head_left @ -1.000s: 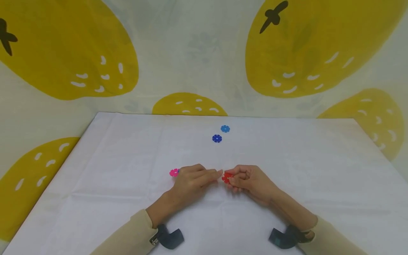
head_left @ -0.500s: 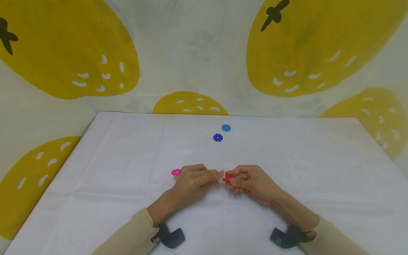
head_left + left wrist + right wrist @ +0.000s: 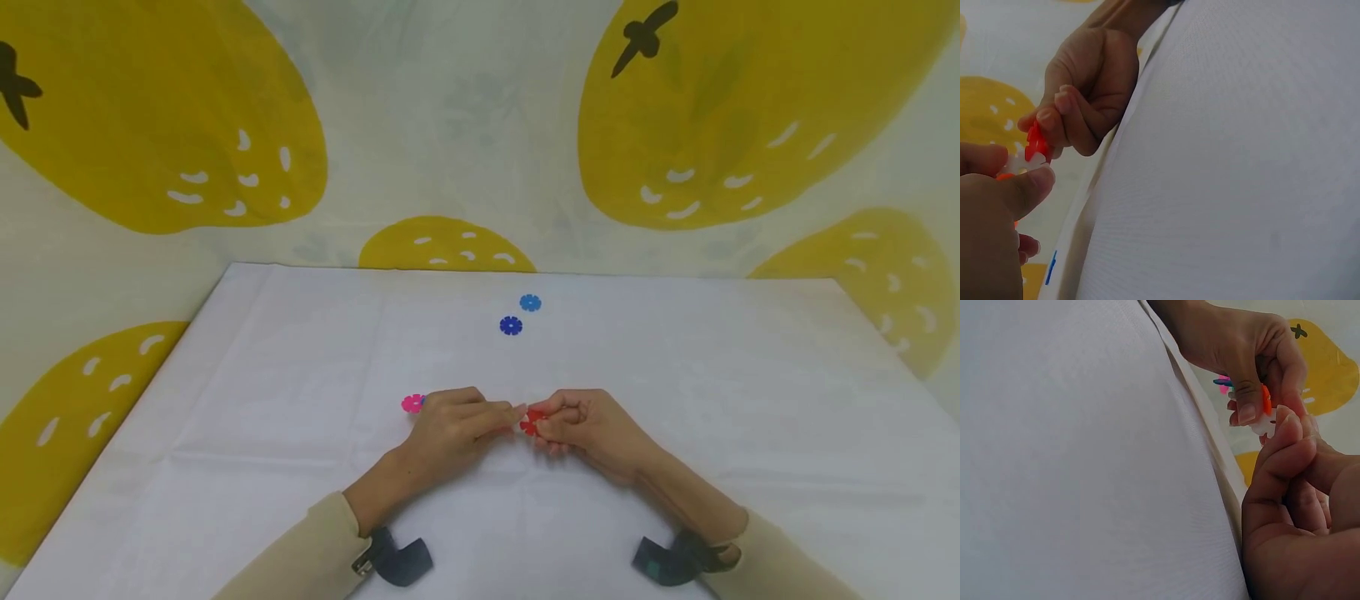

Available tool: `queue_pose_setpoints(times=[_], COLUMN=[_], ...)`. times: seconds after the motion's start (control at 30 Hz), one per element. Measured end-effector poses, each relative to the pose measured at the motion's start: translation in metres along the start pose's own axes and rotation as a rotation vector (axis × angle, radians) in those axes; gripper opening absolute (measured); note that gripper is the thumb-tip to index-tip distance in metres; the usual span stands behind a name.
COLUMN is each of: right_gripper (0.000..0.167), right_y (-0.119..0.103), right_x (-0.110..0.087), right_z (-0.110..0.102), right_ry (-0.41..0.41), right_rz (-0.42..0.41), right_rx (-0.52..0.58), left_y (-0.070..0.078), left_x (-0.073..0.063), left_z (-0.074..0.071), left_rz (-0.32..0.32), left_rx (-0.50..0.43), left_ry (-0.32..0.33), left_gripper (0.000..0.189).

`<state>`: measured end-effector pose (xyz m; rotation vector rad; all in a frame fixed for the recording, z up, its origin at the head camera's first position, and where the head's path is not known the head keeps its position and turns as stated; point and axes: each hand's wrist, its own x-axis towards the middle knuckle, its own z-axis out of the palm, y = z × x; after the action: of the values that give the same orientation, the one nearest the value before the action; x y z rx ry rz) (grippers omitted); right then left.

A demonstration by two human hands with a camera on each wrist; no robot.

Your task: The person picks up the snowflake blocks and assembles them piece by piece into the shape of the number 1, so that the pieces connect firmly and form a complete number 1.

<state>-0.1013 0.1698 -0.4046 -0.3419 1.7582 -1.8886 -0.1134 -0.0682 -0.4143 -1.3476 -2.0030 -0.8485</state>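
Above the white table, my left hand point(image 3: 453, 429) pinches a white notched snowflake disc point(image 3: 1262, 427) between thumb and fingers. It belongs to a chain of linked discs: an orange disc point(image 3: 1266, 399), a blue disc point(image 3: 1222, 382) and a pink disc point(image 3: 412, 404) at the far end, partly hidden by the hand. My right hand point(image 3: 596, 429) pinches a red snowflake disc point(image 3: 529, 424) by thumb and forefinger. In the left wrist view the red disc point(image 3: 1037, 142) meets the edge of the white one; how deep the slots sit is hidden by fingertips.
Farther back on the white-covered table point(image 3: 675, 350) lie a dark blue disc point(image 3: 511, 326) and a light blue disc point(image 3: 530, 302), close together. A cloth point(image 3: 465, 125) with yellow fruit prints hangs behind. Dark straps point(image 3: 405, 560) are on both wrists.
The red disc and my left fingertips have come slightly closer together. The pink end of the chain has shifted a little; both hands otherwise stay nearly in place.
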Motion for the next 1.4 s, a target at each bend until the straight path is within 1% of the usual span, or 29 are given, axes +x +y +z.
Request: queue_pose_setpoints(times=[0.07, 0.2, 0.3, 0.4, 0.6, 0.67, 0.8, 0.97, 1.17, 1.27, 1.4], right_gripper=[0.031, 0.031, 0.031, 0.034, 0.037, 0.036, 0.033, 0.033, 0.033, 0.032, 0.032], right_y=[0.000, -0.002, -0.005, -0.007, -0.011, -0.012, -0.013, -0.013, -0.011, -0.009, -0.007], right_x=[0.000, 0.000, 0.000, 0.000, 0.000, 0.000, 0.000, 0.000, 0.000, 0.000, 0.000], right_z=[0.000, 0.000, 0.000, -0.001, -0.003, -0.003, -0.004, -0.004, -0.002, 0.000, 0.001], right_ry=[0.005, 0.045, 0.077, 0.094, 0.104, 0.113, 0.139, 0.157, 0.170, 0.165, 0.164], right_rz=[0.001, 0.016, 0.020, 0.024, 0.031, 0.024, 0.020, 0.021, 0.014, 0.008, 0.006], right_rx=[-0.010, -0.087, -0.170, -0.211, -0.245, -0.261, -0.288, -0.281, -0.284, -0.277, -0.259], left_y=[0.000, 0.001, 0.001, 0.000, -0.001, -0.002, -0.002, 0.001, 0.007, 0.009, 0.009], left_x=[-0.001, -0.001, -0.001, -0.002, -0.002, -0.002, -0.002, -0.001, 0.001, 0.001, 0.001], left_z=[0.000, 0.001, 0.002, 0.003, 0.003, 0.002, 0.002, 0.005, 0.008, 0.009, 0.010], left_rz=[-0.004, -0.004, -0.002, -0.016, -0.060, -0.055, -0.047, -0.063, -0.154, -0.187, -0.198], left_rx=[0.004, 0.025, 0.077, 0.131, 0.145, 0.149, 0.156, 0.161, 0.121, 0.107, 0.097], left_ry=[0.004, 0.007, 0.001, 0.010, 0.043, 0.051, 0.048, 0.056, 0.063, 0.071, 0.076], left_gripper=[0.038, 0.038, 0.039, 0.037, 0.041, 0.041, 0.038, 0.032, 0.028, 0.030, 0.034])
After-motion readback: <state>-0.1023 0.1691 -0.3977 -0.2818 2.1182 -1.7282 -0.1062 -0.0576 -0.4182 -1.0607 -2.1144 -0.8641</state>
